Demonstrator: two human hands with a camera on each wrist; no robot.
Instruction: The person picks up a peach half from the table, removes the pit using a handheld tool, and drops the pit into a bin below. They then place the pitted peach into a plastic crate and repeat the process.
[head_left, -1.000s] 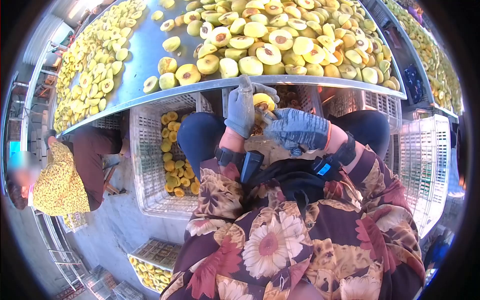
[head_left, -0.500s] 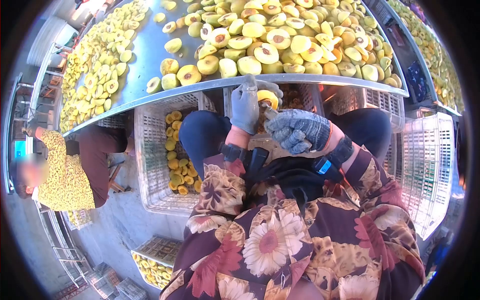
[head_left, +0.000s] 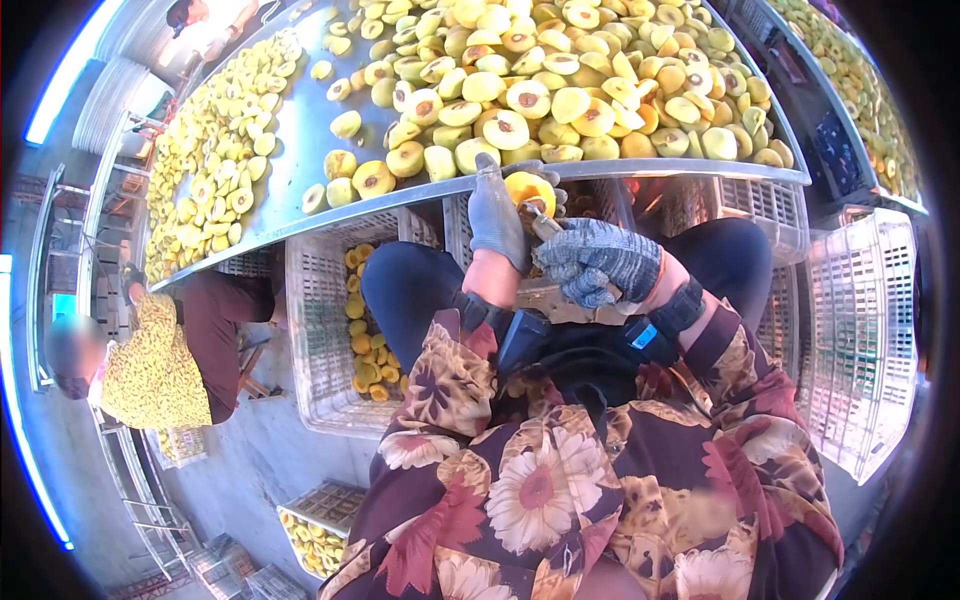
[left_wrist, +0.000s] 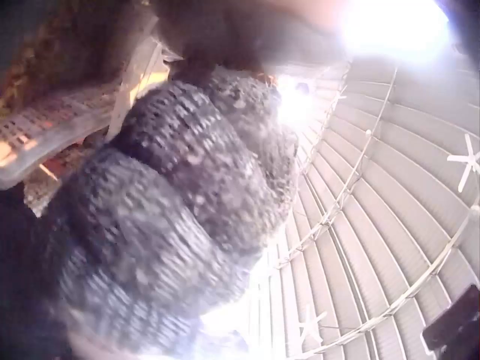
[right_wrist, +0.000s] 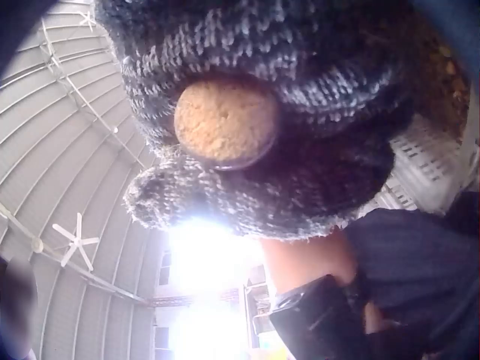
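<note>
Below the table's front rim, my gloved left hand (head_left: pixel 497 222) grips a yellow-orange fruit half (head_left: pixel 530 193), its cut face upward and the thumb pointing up beside it. Close on the right, my right hand (head_left: pixel 600 262) has its fingers curled round a small tool (head_left: pixel 545 224) whose thin metal tip reaches the fruit's middle. In the right wrist view the tool's round, tan handle end (right_wrist: pixel 225 122) sticks out of the knitted glove (right_wrist: pixel 300 82). A knitted glove (left_wrist: pixel 172 202) with bent fingers fills much of the left wrist view; the fruit is largely hidden there.
Halved fruits (head_left: pixel 570 105) are heaped on the metal table (head_left: pixel 300 150) ahead. A white crate (head_left: pixel 330 410) with fruit halves stands left of my knees, another crate (head_left: pixel 860 340) at the right. A seated person (head_left: pixel 160 370) works at the far left.
The head view has shifted slightly, moving the table and crates within it. The fruit's orange cut face now shows more clearly, with the tool tip at its middle. Both hands keep their hold.
</note>
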